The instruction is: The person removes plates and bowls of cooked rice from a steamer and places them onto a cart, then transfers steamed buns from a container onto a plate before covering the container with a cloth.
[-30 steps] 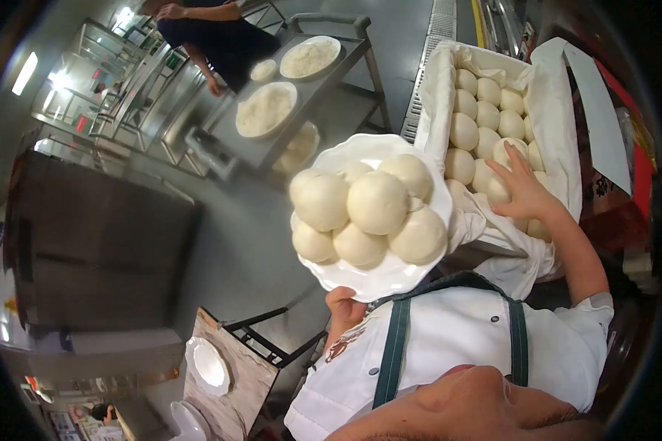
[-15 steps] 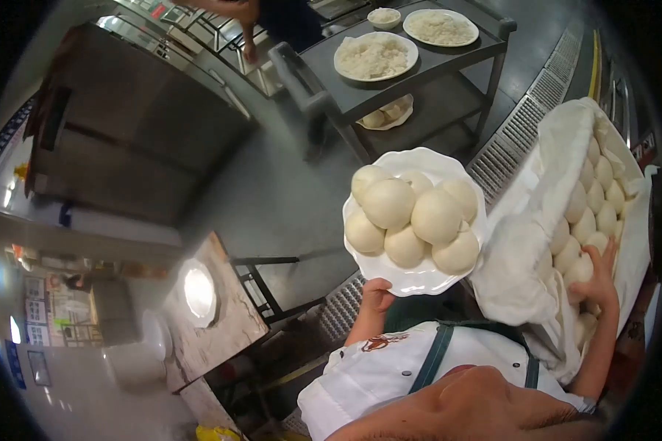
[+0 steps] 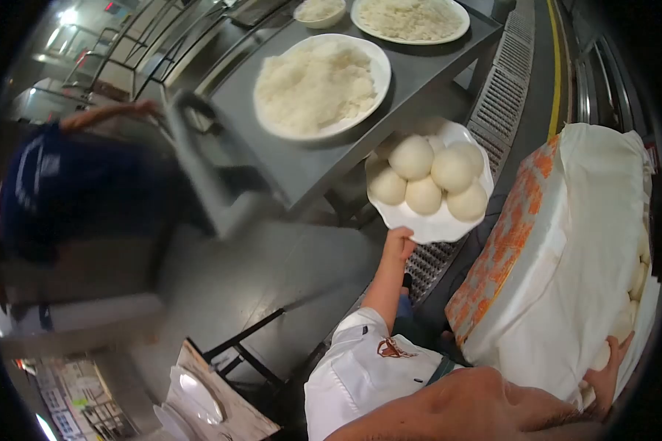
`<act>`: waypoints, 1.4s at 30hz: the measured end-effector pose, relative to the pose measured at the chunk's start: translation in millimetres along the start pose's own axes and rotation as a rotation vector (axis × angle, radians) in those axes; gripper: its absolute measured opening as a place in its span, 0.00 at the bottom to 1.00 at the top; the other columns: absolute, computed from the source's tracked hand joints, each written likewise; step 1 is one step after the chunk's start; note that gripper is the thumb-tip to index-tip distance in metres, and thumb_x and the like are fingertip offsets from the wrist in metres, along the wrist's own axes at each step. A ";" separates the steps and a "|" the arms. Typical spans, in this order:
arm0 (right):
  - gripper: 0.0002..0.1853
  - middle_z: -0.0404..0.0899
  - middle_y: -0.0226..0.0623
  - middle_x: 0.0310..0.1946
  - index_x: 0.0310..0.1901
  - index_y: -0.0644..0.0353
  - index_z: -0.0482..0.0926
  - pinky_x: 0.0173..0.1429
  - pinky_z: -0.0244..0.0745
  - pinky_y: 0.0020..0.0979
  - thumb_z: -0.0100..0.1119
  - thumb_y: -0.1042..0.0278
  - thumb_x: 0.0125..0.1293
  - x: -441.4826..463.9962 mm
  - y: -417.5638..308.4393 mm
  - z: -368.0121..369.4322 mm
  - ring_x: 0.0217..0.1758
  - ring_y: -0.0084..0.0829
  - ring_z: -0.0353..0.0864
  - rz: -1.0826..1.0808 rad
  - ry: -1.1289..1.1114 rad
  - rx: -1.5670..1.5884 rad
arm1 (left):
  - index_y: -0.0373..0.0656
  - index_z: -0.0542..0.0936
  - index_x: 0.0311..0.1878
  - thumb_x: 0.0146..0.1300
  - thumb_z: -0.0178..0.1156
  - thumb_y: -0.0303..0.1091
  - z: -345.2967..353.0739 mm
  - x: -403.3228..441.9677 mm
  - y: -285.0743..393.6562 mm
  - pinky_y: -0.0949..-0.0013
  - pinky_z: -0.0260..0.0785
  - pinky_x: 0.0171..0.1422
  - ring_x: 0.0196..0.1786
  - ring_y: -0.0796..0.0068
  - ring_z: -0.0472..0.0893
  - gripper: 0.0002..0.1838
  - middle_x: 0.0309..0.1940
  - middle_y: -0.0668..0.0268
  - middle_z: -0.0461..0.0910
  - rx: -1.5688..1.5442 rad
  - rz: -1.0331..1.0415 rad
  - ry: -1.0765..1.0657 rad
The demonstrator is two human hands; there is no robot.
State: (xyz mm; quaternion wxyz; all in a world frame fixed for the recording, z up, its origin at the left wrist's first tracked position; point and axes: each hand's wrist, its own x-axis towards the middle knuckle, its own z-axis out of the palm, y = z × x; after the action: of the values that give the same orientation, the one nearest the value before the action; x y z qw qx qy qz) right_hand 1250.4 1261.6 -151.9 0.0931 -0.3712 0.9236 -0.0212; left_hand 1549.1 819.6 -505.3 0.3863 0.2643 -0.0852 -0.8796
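My left hand point(image 3: 399, 244) grips the near rim of a white scalloped plate point(image 3: 428, 230) piled with several round steamed buns point(image 3: 412, 157). The plate is held out in front, just below the near edge of a grey cart point(image 3: 301, 173). At the lower right, my right hand point(image 3: 604, 373) is curled against a steamed bun point(image 3: 600, 357) at the edge of a box lined with white cloth point(image 3: 574, 272). Its fingers are partly hidden, and more buns point(image 3: 638, 279) show along the far side of the cloth.
On the cart stand two plates of rice point(image 3: 320, 88) point(image 3: 412, 18) and a small bowl of rice point(image 3: 320, 11). A person in dark blue point(image 3: 73, 191) is at the left, blurred. Floor grating point(image 3: 502, 95) runs beside the cart. A marbled table point(image 3: 232, 400) holds a white plate point(image 3: 198, 397).
My left hand has carried the plate of buns forward, toward the cart, which appears closer. My right hand stays at the box, now lower in view. The person in blue has come further into view.
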 end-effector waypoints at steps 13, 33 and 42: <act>0.41 0.38 0.53 0.64 0.51 0.56 0.66 0.65 0.48 0.39 0.66 0.58 0.27 -19.2 4.7 14.0 0.66 0.48 0.46 0.287 0.021 -0.063 | 0.33 0.68 0.45 0.37 0.50 0.20 44.2 246.2 -16.2 0.55 0.59 0.52 0.48 0.59 0.69 0.24 0.43 0.59 0.70 -0.090 0.145 -0.178; 0.38 0.48 0.50 0.61 0.55 0.53 0.66 0.64 0.49 0.40 0.64 0.64 0.34 -21.8 29.5 21.2 0.63 0.47 0.52 0.335 0.054 -0.103 | 0.40 0.70 0.25 0.40 0.51 0.25 105.1 222.8 1.7 0.69 0.54 0.22 0.20 0.74 0.65 0.05 0.21 0.65 0.64 0.811 0.177 0.483; 0.37 0.53 0.49 0.60 0.56 0.52 0.66 0.64 0.50 0.40 0.63 0.67 0.38 -11.9 63.7 10.8 0.62 0.47 0.54 0.167 0.305 -0.173 | 0.37 0.70 0.43 0.48 0.54 0.24 128.2 28.0 -19.0 0.70 0.67 0.37 0.33 0.72 0.75 0.15 0.33 0.64 0.73 0.574 -0.153 0.148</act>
State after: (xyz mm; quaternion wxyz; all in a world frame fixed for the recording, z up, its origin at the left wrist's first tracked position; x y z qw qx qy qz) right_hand 1217.4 1316.3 -167.5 -0.0790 -0.2923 0.9530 0.0102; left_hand 1453.2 805.4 -414.7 0.2338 0.4318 -0.2817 -0.8244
